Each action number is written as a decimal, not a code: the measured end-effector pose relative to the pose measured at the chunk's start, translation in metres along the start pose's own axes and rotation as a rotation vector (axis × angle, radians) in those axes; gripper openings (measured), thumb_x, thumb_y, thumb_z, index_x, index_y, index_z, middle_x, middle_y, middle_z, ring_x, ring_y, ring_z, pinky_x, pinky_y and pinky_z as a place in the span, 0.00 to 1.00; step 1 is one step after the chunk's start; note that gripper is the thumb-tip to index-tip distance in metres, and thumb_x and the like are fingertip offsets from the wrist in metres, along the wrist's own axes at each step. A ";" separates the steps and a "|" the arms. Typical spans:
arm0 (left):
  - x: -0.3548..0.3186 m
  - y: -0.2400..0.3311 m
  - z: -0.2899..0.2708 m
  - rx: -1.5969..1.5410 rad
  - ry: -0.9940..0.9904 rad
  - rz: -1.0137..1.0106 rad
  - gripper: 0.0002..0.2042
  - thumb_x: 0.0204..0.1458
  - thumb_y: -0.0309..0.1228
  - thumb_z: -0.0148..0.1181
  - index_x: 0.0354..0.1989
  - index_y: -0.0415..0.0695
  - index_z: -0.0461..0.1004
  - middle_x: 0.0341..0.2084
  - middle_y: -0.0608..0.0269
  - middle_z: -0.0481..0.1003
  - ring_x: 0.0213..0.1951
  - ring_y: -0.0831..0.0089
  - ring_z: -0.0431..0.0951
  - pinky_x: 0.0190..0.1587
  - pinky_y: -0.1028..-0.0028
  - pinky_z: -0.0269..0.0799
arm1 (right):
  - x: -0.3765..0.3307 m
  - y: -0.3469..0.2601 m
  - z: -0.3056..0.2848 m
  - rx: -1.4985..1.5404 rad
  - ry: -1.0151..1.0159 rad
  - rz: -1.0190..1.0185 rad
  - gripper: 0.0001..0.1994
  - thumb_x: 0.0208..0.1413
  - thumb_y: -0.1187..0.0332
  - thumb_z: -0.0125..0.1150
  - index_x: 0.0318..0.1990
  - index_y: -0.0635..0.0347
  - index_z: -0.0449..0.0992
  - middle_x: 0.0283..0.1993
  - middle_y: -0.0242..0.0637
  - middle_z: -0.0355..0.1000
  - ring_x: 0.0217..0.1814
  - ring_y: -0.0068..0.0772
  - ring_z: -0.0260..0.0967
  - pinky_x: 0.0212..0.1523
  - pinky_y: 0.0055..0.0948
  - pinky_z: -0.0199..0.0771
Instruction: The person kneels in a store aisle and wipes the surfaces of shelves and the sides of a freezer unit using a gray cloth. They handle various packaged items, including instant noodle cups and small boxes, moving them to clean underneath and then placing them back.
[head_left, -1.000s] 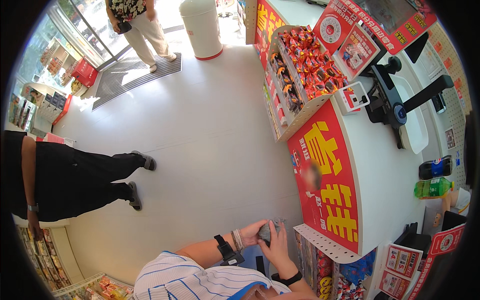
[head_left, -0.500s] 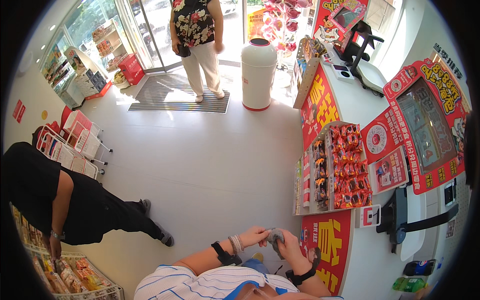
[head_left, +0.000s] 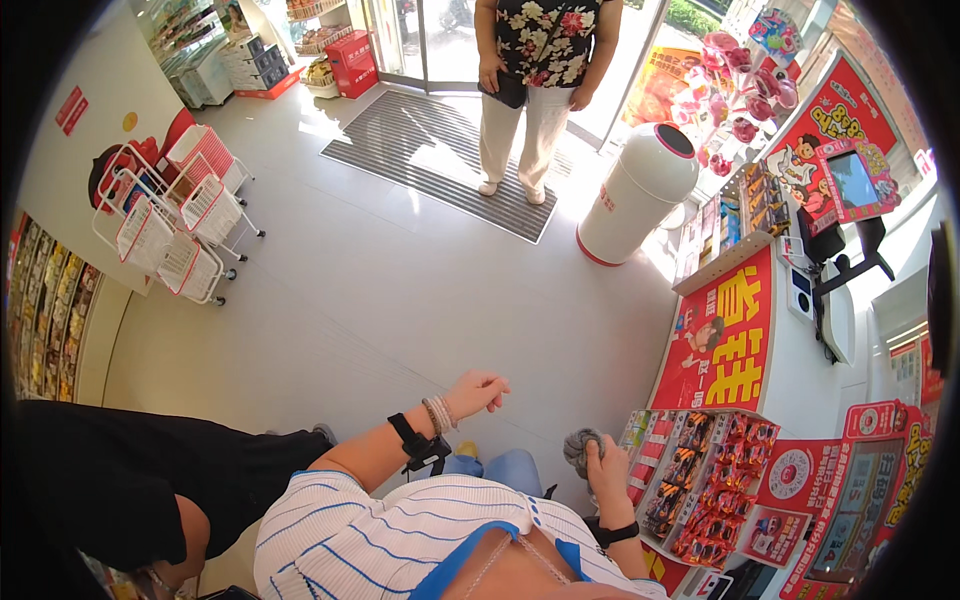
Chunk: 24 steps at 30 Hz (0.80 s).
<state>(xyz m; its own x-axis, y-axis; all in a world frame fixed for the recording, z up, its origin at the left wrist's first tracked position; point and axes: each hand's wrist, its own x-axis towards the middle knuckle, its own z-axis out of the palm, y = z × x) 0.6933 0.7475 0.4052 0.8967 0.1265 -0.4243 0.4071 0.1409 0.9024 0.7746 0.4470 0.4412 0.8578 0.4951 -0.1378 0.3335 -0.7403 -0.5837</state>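
Note:
A crumpled grey bundle, cloth-like in look (head_left: 582, 452), is gripped in my right hand (head_left: 607, 472), with the thumb lying over it. That hand is beside the snack display rack (head_left: 690, 490) at the right. My left hand (head_left: 478, 393) is held out in front of me over the floor, its fingers loosely curled and nothing visible in them. Bracelets and a black strap with a small device (head_left: 425, 450) are on my left wrist. Another black band circles my right wrist (head_left: 615, 535).
A person (head_left: 540, 70) in a floral top stands on the door mat (head_left: 410, 150). Someone in black (head_left: 240, 480) is close at my left. A white bin (head_left: 640, 195) stands near the entrance, wheeled shopping baskets (head_left: 180, 230) at the left, and a counter (head_left: 800, 370) at the right.
My hands have come apart; the grey bundle stays in the right one. The view has swung left. The person in black now appears nearer, at the lower left.

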 end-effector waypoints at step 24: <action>0.073 0.085 -0.492 -0.128 0.987 -0.029 0.12 0.58 0.33 0.53 0.34 0.36 0.76 0.20 0.65 0.75 0.23 0.80 0.73 0.29 0.79 0.72 | 0.536 -0.432 0.196 0.104 -0.380 -0.553 0.11 0.50 0.74 0.56 0.43 0.61 0.72 0.35 0.50 0.74 0.37 0.55 0.72 0.38 0.42 0.71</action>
<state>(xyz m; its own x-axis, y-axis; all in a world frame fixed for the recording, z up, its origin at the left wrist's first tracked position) 0.7072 1.2515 0.4140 0.3168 0.8732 -0.3703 0.3526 0.2540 0.9006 1.0135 1.1213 0.4623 0.3682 0.9280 -0.0578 0.6280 -0.2940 -0.7206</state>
